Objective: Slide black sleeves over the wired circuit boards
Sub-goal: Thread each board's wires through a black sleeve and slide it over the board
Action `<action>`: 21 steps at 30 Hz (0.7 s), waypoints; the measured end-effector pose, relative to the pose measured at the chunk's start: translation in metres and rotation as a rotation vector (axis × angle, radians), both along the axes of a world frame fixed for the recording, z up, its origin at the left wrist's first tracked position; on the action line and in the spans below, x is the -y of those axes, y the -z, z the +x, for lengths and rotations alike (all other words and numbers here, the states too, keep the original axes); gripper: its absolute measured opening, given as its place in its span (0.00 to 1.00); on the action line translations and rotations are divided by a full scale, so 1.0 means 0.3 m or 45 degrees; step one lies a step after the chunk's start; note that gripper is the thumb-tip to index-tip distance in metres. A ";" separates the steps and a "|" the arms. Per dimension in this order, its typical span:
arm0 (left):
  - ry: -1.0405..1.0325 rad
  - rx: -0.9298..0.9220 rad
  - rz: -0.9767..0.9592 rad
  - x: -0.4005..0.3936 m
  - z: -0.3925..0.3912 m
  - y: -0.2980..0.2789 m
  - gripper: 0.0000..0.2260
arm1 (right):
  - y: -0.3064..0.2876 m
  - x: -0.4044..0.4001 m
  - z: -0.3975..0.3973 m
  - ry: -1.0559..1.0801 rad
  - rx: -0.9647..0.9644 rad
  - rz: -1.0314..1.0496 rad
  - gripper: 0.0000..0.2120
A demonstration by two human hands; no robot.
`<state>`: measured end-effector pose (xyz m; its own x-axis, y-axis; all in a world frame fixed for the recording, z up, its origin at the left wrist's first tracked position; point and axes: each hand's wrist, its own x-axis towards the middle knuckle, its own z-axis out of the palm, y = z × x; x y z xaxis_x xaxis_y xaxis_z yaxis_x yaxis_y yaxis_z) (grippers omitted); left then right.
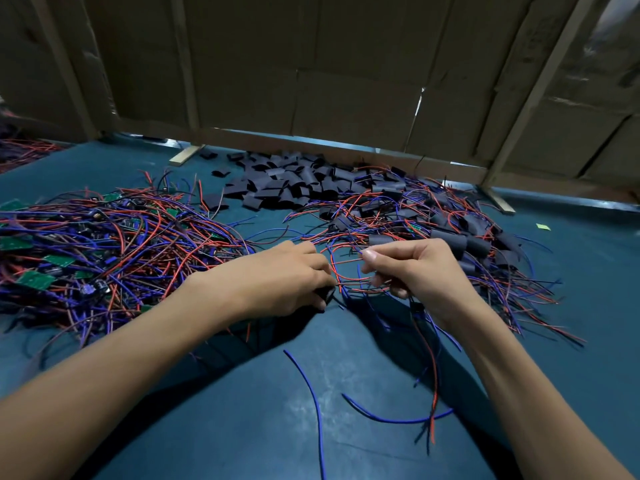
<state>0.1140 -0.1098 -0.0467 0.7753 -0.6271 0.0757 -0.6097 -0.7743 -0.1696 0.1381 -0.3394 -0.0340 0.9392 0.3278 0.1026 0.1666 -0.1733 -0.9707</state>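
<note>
While your left hand point(277, 278) curls down over a small black piece point(325, 294) at the surface point(242, 393), fingers clamped round it, your right hand point(412, 268) pinches a bundle of red, blue & black wires point(427, 358), thumb and forefinger pressed together on them, other fingers curled. Wires trail from under that hand toward you, ends lying on the teal surface. Can't tell if the black piece is a sleeve or a board; it's mostly hidden by your fingers. Loose blue wire point(311, 393) lies near the front, btwn your forearms. To your left, a big tangle of wired circuit boards point(104, 244), green boards showing thru red & blue leads. Far centre, a heap of black sleeves point(287, 181), cut short, just in front of the cardboard wall point(311, 64). To your right, a 2nd pile point(450, 223) w/ sleeves mixed among wires. Small green scrap point(542, 226) sits apart on the far right.
</note>
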 end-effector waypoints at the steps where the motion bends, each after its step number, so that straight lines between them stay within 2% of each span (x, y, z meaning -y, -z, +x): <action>1: 0.002 0.045 -0.026 -0.001 -0.009 0.006 0.19 | -0.002 -0.002 -0.001 -0.014 -0.031 0.021 0.04; 8: 0.036 0.391 -0.368 -0.028 -0.081 0.025 0.17 | -0.012 -0.011 -0.005 -0.057 -0.033 0.198 0.04; 11: -0.032 0.327 -0.626 -0.031 -0.078 0.020 0.14 | -0.009 -0.014 -0.001 -0.070 -0.026 0.255 0.04; 14: -0.112 0.192 -0.923 -0.041 -0.083 0.019 0.18 | -0.010 -0.017 -0.005 -0.090 0.020 0.284 0.03; 21: 0.052 0.206 -1.067 -0.020 -0.100 -0.001 0.18 | -0.010 -0.024 -0.022 -0.099 0.180 0.283 0.04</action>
<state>0.0840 -0.1037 -0.0464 0.6927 -0.3420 0.6350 -0.6577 -0.6609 0.3616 0.1314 -0.3321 -0.0309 0.8833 0.3534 0.3082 0.3072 0.0602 -0.9497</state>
